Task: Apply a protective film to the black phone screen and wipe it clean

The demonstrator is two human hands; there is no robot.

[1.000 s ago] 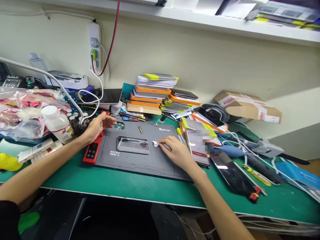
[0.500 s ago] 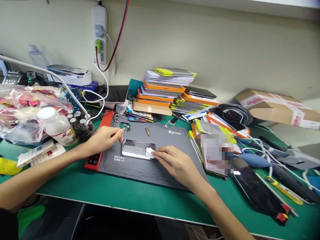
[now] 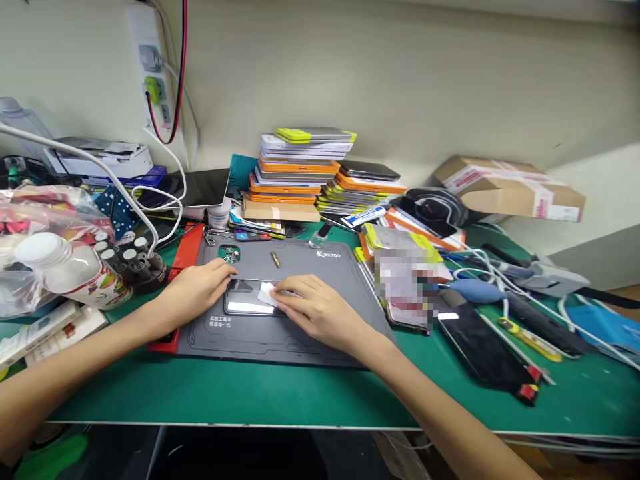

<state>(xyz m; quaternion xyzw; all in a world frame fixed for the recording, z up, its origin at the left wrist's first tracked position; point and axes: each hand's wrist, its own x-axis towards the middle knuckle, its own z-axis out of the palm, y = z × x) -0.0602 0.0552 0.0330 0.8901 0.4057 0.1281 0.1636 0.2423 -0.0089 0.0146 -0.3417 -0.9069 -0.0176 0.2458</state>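
Apparently wiping glossy dark rectangular panel [image 3: 245, 298] with small white wipe [image 3: 265, 293] pinched in right hand [image 3: 319, 311]; left hand [image 3: 199, 288] half-curled beside panel, hold unclear. Next: steady panel against stroke.

**Right hand covers one end of the phone-shaped panel**

Mid-frame, the right hand [image 3: 317, 310] hides the right end of the phone-shaped panel [image 3: 245, 291] and an edge of the white wipe [image 3: 266, 293]. Whether the fingertips of the left hand [image 3: 197, 290] touch the panel cannot be told; that hand also covers part of the red strip [image 3: 189, 250]. The bits in the green recess [image 3: 229, 255] are too small to identify. Right of centre, pixel blocks blur a flat packet [image 3: 400, 287]. The left edge cuts off the plastic bag [image 3: 20, 260]; the top edge, the red-and-black cable [image 3: 183, 60]; the right edge, a blue sheet [image 3: 603, 333].
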